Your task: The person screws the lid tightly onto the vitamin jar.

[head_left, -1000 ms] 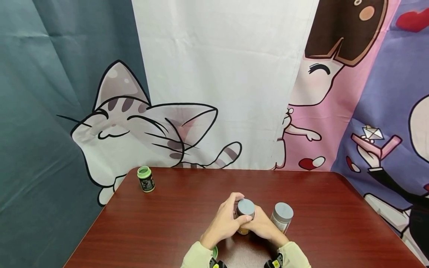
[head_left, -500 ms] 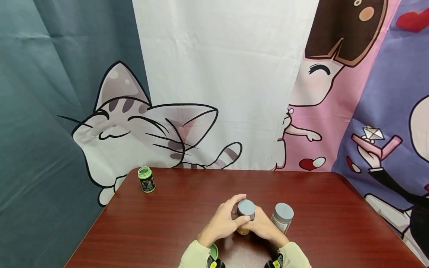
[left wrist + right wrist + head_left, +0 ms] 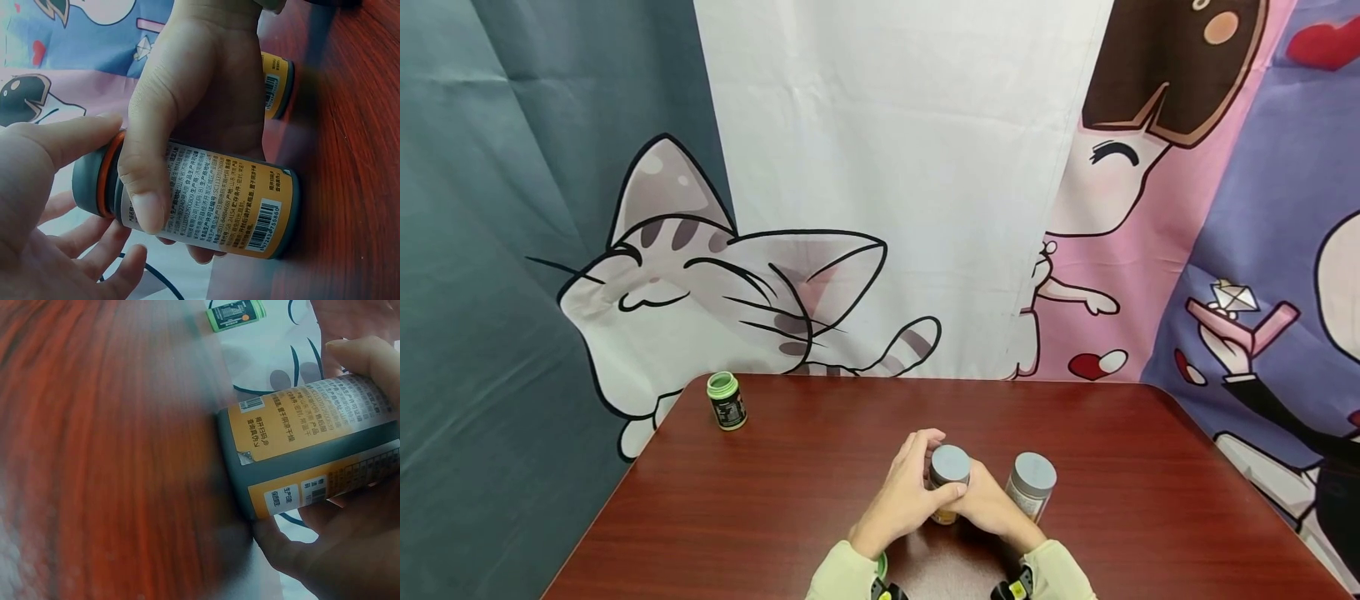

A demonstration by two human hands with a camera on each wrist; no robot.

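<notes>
A supplement jar with an orange-and-white label point(image 3: 219, 200) and a grey lid point(image 3: 950, 463) stands near the table's front, between both hands. My right hand point(image 3: 988, 502) grips its body, the thumb lying across the label in the left wrist view. Around the lid curl the thumb and fingers of my left hand point(image 3: 908, 493); the thumb tip touches the lid's edge by an orange ring point(image 3: 112, 175) at the neck. The right wrist view has the jar's base point(image 3: 234, 465) at the tabletop, with part of the right hand beneath the label.
Just right of the hands stands a similar grey-lidded jar point(image 3: 1032, 485). At the table's point(image 3: 820, 425) back left is a lidless black-and-green jar point(image 3: 727, 403). A green round piece point(image 3: 882, 567) shows partly behind the left wrist. Printed curtains point(image 3: 895, 167) hang behind the table.
The left hand shifts slightly around the lid, first outward, then back inward. The right hand and the jar stay in place.
</notes>
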